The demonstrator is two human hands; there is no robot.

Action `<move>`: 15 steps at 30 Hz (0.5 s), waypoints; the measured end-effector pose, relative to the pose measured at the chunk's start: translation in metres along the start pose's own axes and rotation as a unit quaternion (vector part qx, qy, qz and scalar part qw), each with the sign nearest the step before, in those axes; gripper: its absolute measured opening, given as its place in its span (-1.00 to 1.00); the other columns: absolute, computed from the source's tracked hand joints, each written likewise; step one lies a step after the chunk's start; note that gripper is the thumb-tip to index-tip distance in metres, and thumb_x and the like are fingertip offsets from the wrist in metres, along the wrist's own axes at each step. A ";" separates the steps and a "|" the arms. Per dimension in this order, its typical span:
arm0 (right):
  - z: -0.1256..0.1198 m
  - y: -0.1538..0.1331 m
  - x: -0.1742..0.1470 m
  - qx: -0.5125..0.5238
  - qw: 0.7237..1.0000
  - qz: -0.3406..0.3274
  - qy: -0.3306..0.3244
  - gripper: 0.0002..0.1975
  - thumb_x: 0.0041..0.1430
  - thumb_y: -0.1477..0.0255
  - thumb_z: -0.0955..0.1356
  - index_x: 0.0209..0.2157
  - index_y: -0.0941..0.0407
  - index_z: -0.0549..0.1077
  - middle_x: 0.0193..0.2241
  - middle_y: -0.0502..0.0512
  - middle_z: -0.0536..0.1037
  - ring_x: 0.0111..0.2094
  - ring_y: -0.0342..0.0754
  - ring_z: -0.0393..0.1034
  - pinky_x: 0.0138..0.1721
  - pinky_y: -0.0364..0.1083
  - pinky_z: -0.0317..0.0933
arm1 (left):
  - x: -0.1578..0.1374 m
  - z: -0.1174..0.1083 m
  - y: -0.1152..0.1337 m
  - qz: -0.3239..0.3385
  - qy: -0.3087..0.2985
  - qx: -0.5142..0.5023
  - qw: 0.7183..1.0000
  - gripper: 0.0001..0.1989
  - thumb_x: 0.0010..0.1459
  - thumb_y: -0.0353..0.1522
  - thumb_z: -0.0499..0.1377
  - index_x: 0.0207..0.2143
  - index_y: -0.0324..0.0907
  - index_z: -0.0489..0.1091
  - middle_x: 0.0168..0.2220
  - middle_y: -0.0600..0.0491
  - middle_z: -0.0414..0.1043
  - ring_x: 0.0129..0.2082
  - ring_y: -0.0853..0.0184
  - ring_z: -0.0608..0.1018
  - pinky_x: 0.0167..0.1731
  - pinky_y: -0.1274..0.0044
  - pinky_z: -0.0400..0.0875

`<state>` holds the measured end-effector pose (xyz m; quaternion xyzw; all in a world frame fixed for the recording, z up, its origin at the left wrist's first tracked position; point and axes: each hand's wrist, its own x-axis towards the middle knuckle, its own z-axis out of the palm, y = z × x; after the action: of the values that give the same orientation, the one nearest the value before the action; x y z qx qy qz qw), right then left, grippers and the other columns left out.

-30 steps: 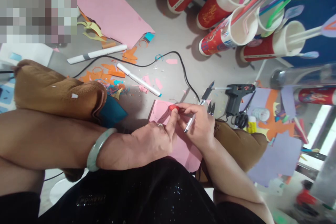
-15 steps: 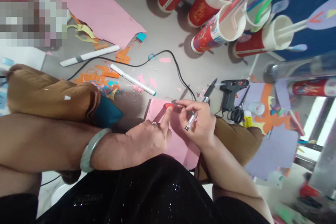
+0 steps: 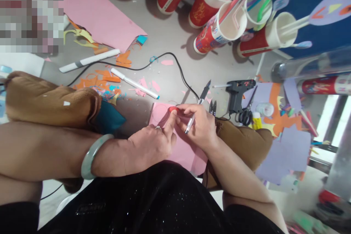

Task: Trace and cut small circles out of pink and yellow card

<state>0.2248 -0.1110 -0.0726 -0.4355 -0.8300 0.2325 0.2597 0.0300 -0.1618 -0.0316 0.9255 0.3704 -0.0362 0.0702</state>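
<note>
The left hand lays its forefinger on a small, smooth, rounded red piece that sits on a flat pink paper sheet, close to the sheet's far edge. Its other fingers curl under; whether the thumb grips anything cannot be told. A thin metal ring circles a finger, and a polished, mottled green-and-white bangle rings the wrist.

The right hand is curled around a slim pen with a clear barrel and dark grip, its tip slanting away toward the far side; the fingertips come up just beside the red piece. A thin circular outline is drawn at the sheet's far left corner.

Beyond, on the smooth grey table, a white fine-tipped marker with a teal end lies among crinkled orange paper scraps and a looping black cable. Toward the table's far edge stand glossy red-and-white paper cups, some holding plastic straws. Toward the right edge lie a matte black glue gun, black-handled scissors, a yellow glue stick and cut lilac paper.
</note>
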 end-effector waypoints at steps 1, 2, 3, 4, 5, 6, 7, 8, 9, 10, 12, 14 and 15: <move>0.001 0.000 0.000 -0.001 1.000 0.001 0.005 -0.80 0.28 0.43 0.44 -0.18 0.01 0.34 -0.23 0.10 0.73 -0.30 0.00 0.65 -0.29 -0.02 0.53 | 0.000 0.000 0.000 0.000 0.002 -0.004 1.000 -0.68 0.22 -0.65 0.02 -0.26 -0.38 0.58 0.25 -0.46 0.42 -0.62 0.37 0.60 -0.64 0.55 0.50; 0.002 0.001 0.000 -0.002 1.000 0.004 0.009 -0.82 0.29 0.43 0.44 -0.18 0.01 0.35 -0.24 0.10 0.73 -0.31 0.00 0.65 -0.29 -0.01 0.53 | 0.000 0.000 0.000 0.002 0.002 -0.008 1.000 -0.66 0.22 -0.66 -0.01 -0.25 -0.39 0.58 0.25 -0.46 0.41 -0.60 0.37 0.61 -0.62 0.55 0.51; 0.003 0.001 0.000 -0.003 1.000 0.007 0.011 -0.83 0.29 0.42 0.44 -0.19 0.01 0.35 -0.25 0.10 0.73 -0.32 0.00 0.65 -0.28 -0.01 0.53 | 0.001 -0.001 0.000 0.005 -0.003 -0.011 1.000 -0.64 0.23 -0.66 -0.03 -0.23 -0.40 0.58 0.26 -0.47 0.40 -0.59 0.37 0.62 -0.60 0.55 0.51; 0.004 0.001 0.000 -0.003 1.000 0.009 0.012 -0.83 0.30 0.42 0.44 -0.19 0.01 0.36 -0.25 0.10 0.73 -0.32 0.00 0.65 -0.29 -0.01 0.53 | 0.001 -0.001 0.000 0.012 -0.007 -0.016 1.000 -0.63 0.24 -0.66 -0.04 -0.22 -0.41 0.58 0.26 -0.49 0.39 -0.58 0.37 0.63 -0.58 0.56 0.52; 0.004 0.001 0.001 -0.004 1.000 0.011 0.011 -0.84 0.30 0.42 0.44 -0.19 0.02 0.37 -0.26 0.10 0.73 -0.32 0.01 0.65 -0.29 -0.01 0.52 | 0.001 -0.002 -0.001 0.015 -0.015 -0.018 1.000 -0.63 0.25 -0.66 -0.04 -0.20 -0.42 0.57 0.27 -0.51 0.37 -0.56 0.37 0.64 -0.57 0.55 0.52; 0.004 0.001 0.001 -0.004 1.000 0.012 0.010 -0.84 0.31 0.41 0.44 -0.18 0.02 0.37 -0.26 0.10 0.73 -0.32 0.01 0.64 -0.29 -0.02 0.52 | 0.001 -0.003 -0.001 0.016 -0.024 -0.022 0.999 -0.65 0.26 -0.66 -0.03 -0.19 -0.43 0.57 0.27 -0.52 0.36 -0.55 0.36 0.64 -0.55 0.55 0.53; 0.004 0.001 0.001 -0.005 1.000 0.011 0.009 -0.84 0.31 0.41 0.44 -0.18 0.02 0.37 -0.26 0.10 0.73 -0.32 0.00 0.64 -0.30 -0.02 0.51 | 0.001 -0.003 -0.001 0.013 -0.032 -0.026 0.999 -0.66 0.26 -0.65 -0.02 -0.17 -0.43 0.57 0.27 -0.52 0.36 -0.53 0.35 0.64 -0.54 0.54 0.53; 0.004 0.001 0.000 -0.005 1.000 0.011 0.008 -0.84 0.32 0.40 0.44 -0.18 0.02 0.37 -0.26 0.10 0.73 -0.31 0.00 0.65 -0.30 -0.03 0.51 | 0.001 -0.004 -0.002 0.013 -0.036 -0.029 0.999 -0.66 0.26 -0.64 -0.01 -0.15 -0.42 0.57 0.27 -0.52 0.38 -0.53 0.35 0.65 -0.54 0.53 0.54; 0.004 0.001 0.000 -0.006 1.000 0.012 0.009 -0.84 0.32 0.39 0.45 -0.18 0.02 0.37 -0.26 0.11 0.73 -0.31 0.00 0.65 -0.30 -0.03 0.51 | 0.001 -0.004 -0.002 0.013 -0.037 -0.031 0.999 -0.65 0.26 -0.64 0.00 -0.12 -0.42 0.57 0.27 -0.50 0.39 -0.52 0.34 0.65 -0.54 0.52 0.54; 0.004 0.001 0.000 -0.007 1.000 0.014 0.010 -0.83 0.32 0.38 0.45 -0.17 0.02 0.37 -0.26 0.10 0.73 -0.31 0.00 0.65 -0.30 -0.03 0.51 | 0.000 -0.004 -0.002 0.015 -0.035 -0.030 0.999 -0.64 0.26 -0.64 0.00 -0.08 -0.41 0.57 0.26 -0.49 0.41 -0.52 0.33 0.65 -0.54 0.51 0.54; 0.003 0.000 0.000 -0.012 1.000 0.021 0.009 -0.84 0.32 0.36 0.45 -0.16 0.02 0.39 -0.27 0.10 0.72 -0.32 0.01 0.64 -0.30 -0.03 0.51 | 0.000 -0.003 -0.001 0.018 -0.031 -0.023 0.999 -0.59 0.26 -0.64 -0.01 -0.01 -0.41 0.56 0.25 -0.47 0.42 -0.53 0.32 0.65 -0.55 0.49 0.54; 0.003 0.000 -0.001 -0.018 0.999 0.026 0.005 -0.84 0.33 0.35 0.45 -0.14 0.02 0.41 -0.29 0.09 0.71 -0.33 0.01 0.64 -0.30 -0.02 0.51 | -0.001 -0.002 0.000 0.019 -0.029 -0.016 0.999 -0.57 0.25 -0.64 -0.03 0.01 -0.42 0.56 0.25 -0.48 0.41 -0.55 0.33 0.64 -0.56 0.50 0.53; 0.003 -0.001 -0.001 -0.020 0.999 0.028 0.004 -0.85 0.33 0.34 0.44 -0.14 0.02 0.41 -0.29 0.09 0.71 -0.33 0.01 0.64 -0.30 -0.02 0.51 | -0.001 -0.001 0.000 0.017 -0.027 -0.012 0.999 -0.57 0.25 -0.64 -0.03 0.00 -0.42 0.56 0.25 -0.49 0.41 -0.56 0.34 0.63 -0.56 0.50 0.53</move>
<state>0.2230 -0.1122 -0.0741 -0.4641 -0.8210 0.2215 0.2478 0.0294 -0.1626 -0.0302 0.9295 0.3528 -0.0557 0.0918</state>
